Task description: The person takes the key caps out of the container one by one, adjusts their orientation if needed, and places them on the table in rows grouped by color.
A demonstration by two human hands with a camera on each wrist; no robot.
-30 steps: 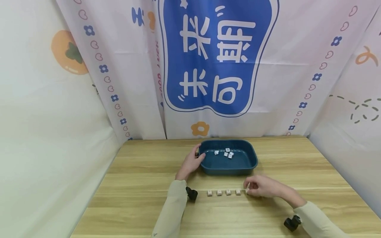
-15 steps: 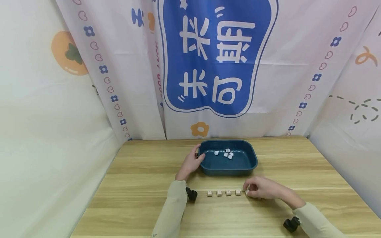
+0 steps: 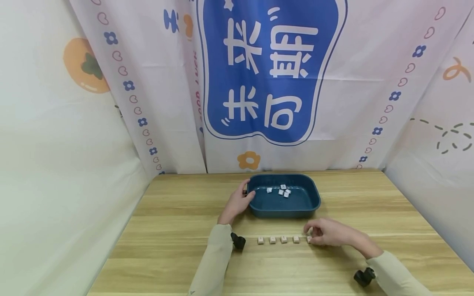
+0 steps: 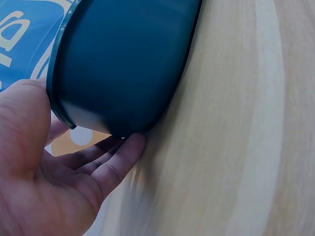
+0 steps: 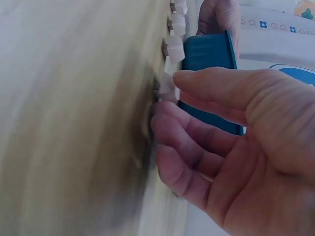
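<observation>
My left hand (image 3: 238,203) grips the left end of a dark blue-green rectangular basin (image 3: 283,214), thumb over the rim and fingers around the outside. In the left wrist view the fingertips (image 4: 133,144) reach under the basin's wall near the table. My right hand (image 3: 329,232) is low over the table, thumb and fingers curled at the rightmost white keycap (image 3: 309,239). From the right wrist view, the thumb tip lies right against that keycap (image 5: 168,89), while the index finger is largely hidden. Several more keycaps (image 3: 284,239) continue the straight row to the left, evenly spaced.
Inside the basin lie several loose white keycaps (image 3: 286,194), mostly clustered near its middle. The wooden table (image 3: 177,255) is bordered by white printed cloth (image 3: 170,135) at the back and sides. A black wrist camera (image 3: 238,241) sits just left of the row.
My right hand and the rightmost keycap have shifted very slightly to the right, and more of the gap between index finger and thumb shows. The left hand and basin stay put.
</observation>
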